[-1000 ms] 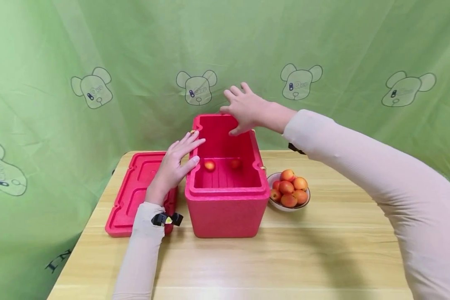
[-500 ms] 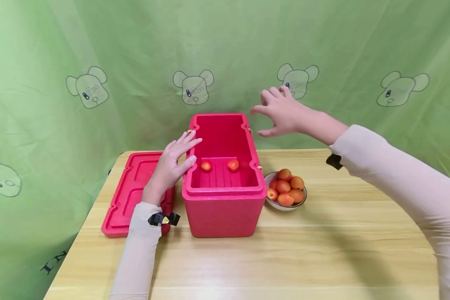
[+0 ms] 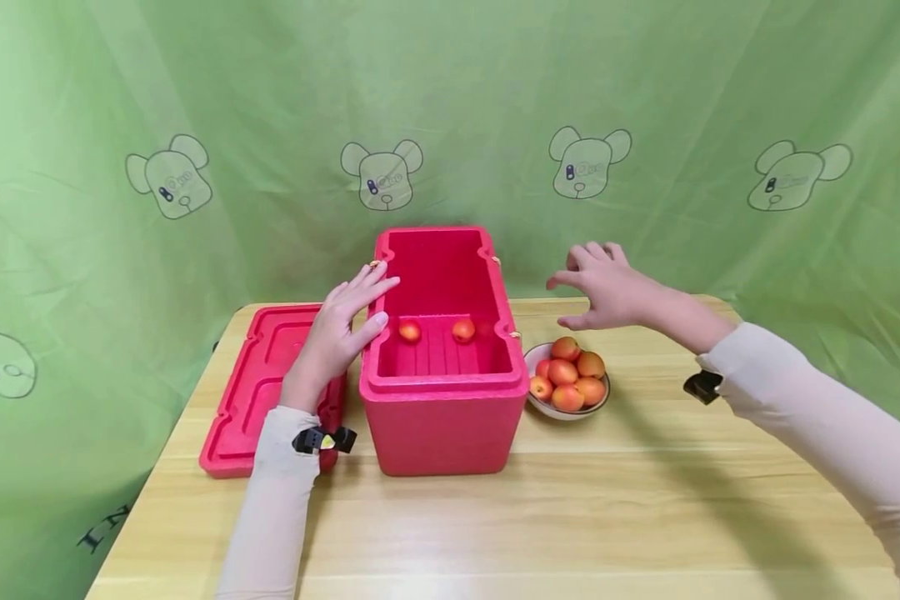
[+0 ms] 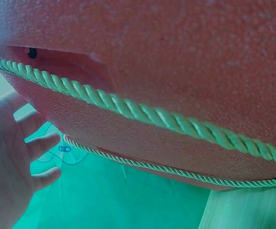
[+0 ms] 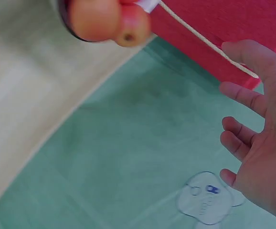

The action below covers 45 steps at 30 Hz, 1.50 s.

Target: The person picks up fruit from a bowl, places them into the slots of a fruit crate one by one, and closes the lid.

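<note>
2 fruit (image 3: 409, 332) in box (image 3: 442, 437) | pile (image 3: 562, 372) in bowl (image 3: 558, 416) tbd, prob early | L hand (image 3: 337, 325) spread on box | R hand (image 3: 607, 287) spread, empty

The left grip (image 3: 333, 332) lies spread while the right grip (image 3: 612, 288) hovers, loosely bent.

The box (image 3: 442, 433) stands on the table (image 3: 645, 533), between the lid (image 3: 270, 392) on its left and the bowl (image 3: 562, 414) just beside it on its right. A heap of fruit (image 3: 567, 375) fills the bowl, while two single fruits (image 3: 409, 331) lie apart on the box's floor, one left, one right. The left hand (image 3: 341, 325) lies at the box's left rim, its forearm crossing above the lid. The right hand (image 3: 607, 287) is in the air above the bowl's far side. Behind everything hangs the curtain (image 3: 495, 67).
</note>
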Available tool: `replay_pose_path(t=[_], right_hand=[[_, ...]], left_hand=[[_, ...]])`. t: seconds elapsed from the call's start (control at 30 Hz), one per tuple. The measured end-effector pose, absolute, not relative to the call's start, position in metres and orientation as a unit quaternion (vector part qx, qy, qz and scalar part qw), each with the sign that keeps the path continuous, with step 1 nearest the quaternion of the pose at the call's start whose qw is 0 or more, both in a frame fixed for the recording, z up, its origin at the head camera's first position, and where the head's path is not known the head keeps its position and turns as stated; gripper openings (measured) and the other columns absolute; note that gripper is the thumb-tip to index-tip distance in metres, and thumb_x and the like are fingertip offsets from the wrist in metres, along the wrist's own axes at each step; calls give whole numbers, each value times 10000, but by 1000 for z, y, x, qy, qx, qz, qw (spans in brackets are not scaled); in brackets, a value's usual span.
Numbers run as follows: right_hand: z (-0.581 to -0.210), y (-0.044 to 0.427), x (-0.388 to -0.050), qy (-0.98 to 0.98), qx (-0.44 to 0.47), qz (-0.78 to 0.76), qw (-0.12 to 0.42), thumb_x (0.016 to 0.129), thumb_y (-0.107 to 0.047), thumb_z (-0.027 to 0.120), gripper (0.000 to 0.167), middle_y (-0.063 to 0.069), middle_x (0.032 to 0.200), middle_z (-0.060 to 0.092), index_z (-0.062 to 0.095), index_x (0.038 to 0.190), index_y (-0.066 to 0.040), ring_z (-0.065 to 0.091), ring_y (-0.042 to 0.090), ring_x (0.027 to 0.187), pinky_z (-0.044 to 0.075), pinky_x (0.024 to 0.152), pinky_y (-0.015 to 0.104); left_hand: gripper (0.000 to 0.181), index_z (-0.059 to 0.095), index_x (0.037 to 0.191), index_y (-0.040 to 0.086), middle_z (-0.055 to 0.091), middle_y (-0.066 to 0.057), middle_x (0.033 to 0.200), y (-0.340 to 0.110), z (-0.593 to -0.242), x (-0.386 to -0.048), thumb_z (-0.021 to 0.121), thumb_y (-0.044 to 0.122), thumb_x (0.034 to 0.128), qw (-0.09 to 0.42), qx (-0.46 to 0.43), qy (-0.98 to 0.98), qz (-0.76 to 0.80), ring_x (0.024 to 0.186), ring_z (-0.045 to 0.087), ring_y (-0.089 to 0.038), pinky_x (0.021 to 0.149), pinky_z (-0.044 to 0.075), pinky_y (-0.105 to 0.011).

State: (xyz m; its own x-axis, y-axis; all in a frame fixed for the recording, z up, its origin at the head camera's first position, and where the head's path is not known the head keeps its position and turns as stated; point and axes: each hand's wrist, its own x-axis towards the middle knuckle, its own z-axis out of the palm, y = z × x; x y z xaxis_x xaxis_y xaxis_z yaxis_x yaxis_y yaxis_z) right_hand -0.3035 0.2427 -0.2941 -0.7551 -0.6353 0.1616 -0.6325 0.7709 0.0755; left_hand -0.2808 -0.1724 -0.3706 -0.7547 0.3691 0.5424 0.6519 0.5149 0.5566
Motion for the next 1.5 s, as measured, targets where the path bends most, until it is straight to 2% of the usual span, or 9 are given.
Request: replay_pose_path(t=[0.43, 0.63, 0.87, 1.07, 1.2, 1.5], right_hand=[[-334, 262, -300, -947, 319, 5, 26, 755, -294, 859, 387, 84, 962, 498, 725, 1096, -168, 410, 301, 961, 277, 951, 639], [-345, 262, -301, -948, 319, 10, 17, 759, -293, 854, 342, 67, 940, 479, 737, 1060, -181, 408, 287, 934, 295, 909, 589], [-352, 261, -301, -947, 320, 18, 7, 749, -268, 856, 277, 67, 939, 502, 744, 988, -184, 431, 298, 942, 299, 958, 659], [-356, 262, -301, -947, 321, 20, 3, 744, -247, 862, 266, 74, 959, 511, 738, 972, -191, 429, 294, 940, 309, 919, 614], [-358, 262, -300, -946, 323, 21, 0, 729, -238, 862, 267, 67, 949, 506, 734, 959, -193, 428, 283, 928, 314, 886, 577], [-360, 259, -303, -945, 326, 24, 6, 709, -200, 836, 259, 67, 952, 506, 712, 934, -165, 428, 286, 935, 320, 915, 606]], left_hand=[[600, 485, 1524, 315, 350, 95, 1653, -172, -370, -281, 587, 399, 939, 175, -300, -851, -394, 1575, 239, -168, 1252, 159, -610], [595, 483, 1523, 329, 356, 92, 1650, -173, -371, -279, 574, 412, 942, 177, -298, -850, -397, 1571, 251, -165, 1248, 173, -610], [595, 492, 1522, 299, 358, 83, 1650, -173, -372, -280, 572, 415, 945, 178, -298, -849, -399, 1571, 253, -172, 1246, 171, -616], [592, 479, 1521, 354, 357, 96, 1649, -172, -372, -281, 581, 420, 941, 175, -296, -848, -403, 1570, 255, -171, 1246, 172, -617], [594, 490, 1520, 327, 359, 91, 1649, -172, -374, -281, 580, 410, 939, 175, -299, -847, -402, 1569, 259, -179, 1241, 180, -622], [601, 489, 1523, 306, 362, 83, 1648, -173, -373, -282, 576, 413, 938, 181, -301, -848, -397, 1569, 263, -188, 1243, 184, -616]])
